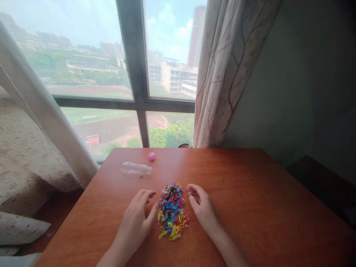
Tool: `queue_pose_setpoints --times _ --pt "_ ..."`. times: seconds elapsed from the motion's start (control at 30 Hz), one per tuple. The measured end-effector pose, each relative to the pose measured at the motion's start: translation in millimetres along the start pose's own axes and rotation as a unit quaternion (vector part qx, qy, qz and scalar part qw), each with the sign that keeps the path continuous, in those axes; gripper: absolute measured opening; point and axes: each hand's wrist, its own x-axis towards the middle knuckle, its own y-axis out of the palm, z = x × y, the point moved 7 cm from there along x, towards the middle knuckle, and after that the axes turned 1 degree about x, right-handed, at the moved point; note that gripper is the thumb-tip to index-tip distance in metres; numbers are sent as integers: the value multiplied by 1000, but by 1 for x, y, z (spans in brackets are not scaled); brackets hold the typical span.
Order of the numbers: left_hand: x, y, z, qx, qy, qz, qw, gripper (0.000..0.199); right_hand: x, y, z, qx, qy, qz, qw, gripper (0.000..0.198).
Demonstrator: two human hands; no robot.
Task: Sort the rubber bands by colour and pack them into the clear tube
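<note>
A heap of small coloured rubber bands (172,209), in yellow, blue, red, pink and black, lies on the brown wooden table (244,193). Just left of the heap is my left hand (140,211), its fingers curved and apart from the thumb, holding nothing. My right hand (201,204) rests close to the heap's right side, thumb and fingers parted, with nothing in it. Farther back on the left, a clear plastic bottle (136,168) lies on its side with its uncapped neck pointing right. Behind its neck sits a round pink cap-like piece (151,156).
A window (136,105) stands beyond the table's far edge, with patterned curtains (219,66) hanging on both sides. A dark round-edged object (183,145) shows partly behind the far edge. To the right is a shaded wall (278,100).
</note>
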Motion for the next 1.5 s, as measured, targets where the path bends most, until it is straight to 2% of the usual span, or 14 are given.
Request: queue_pose_setpoints --times 0.13,0.27,0.37,0.47,0.63,0.7,0.8,0.93,1.07,1.23,1.33,1.4,1.47,1.5 --pt "-33 9 1 143 10 115 983 14 -35 -5 16 -198 -37 119 972 11" --pt "-44 29 -2 203 10 164 965 13 -48 3 22 -257 -33 147 955 14" --pt "-41 40 -8 208 22 166 964 6 -46 14 22 -260 -30 141 955 16" --pt "-38 41 -11 205 35 153 966 6 -43 18 23 -251 -28 145 957 16" --pt "-48 31 -7 182 37 126 974 4 -53 7 26 -240 -1 146 960 20" --pt "-55 32 -7 177 40 124 976 9 -61 5 26 -254 9 145 956 22" --pt "-62 40 -13 176 59 131 974 15 -71 15 26 -285 -7 158 945 23" --pt "-57 50 -24 202 76 129 968 2 -70 30 25 -326 -41 135 935 18" --pt "-50 51 -32 225 97 110 963 6 -65 31 25 -334 -45 127 933 16" --pt "-44 35 -26 207 106 114 966 5 -52 14 35 -268 -25 161 950 15" --pt "-25 6 -15 210 118 83 967 25 -20 8 44 -261 -44 149 953 28" --pt "-3 -25 -7 233 123 0 965 27 13 13 50 -269 -72 124 952 28" --pt "21 -57 4 276 113 -107 949 25 49 31 53 -269 -94 129 950 16" --pt "33 -68 10 300 104 -144 937 29 67 44 54 -270 -100 129 949 18"
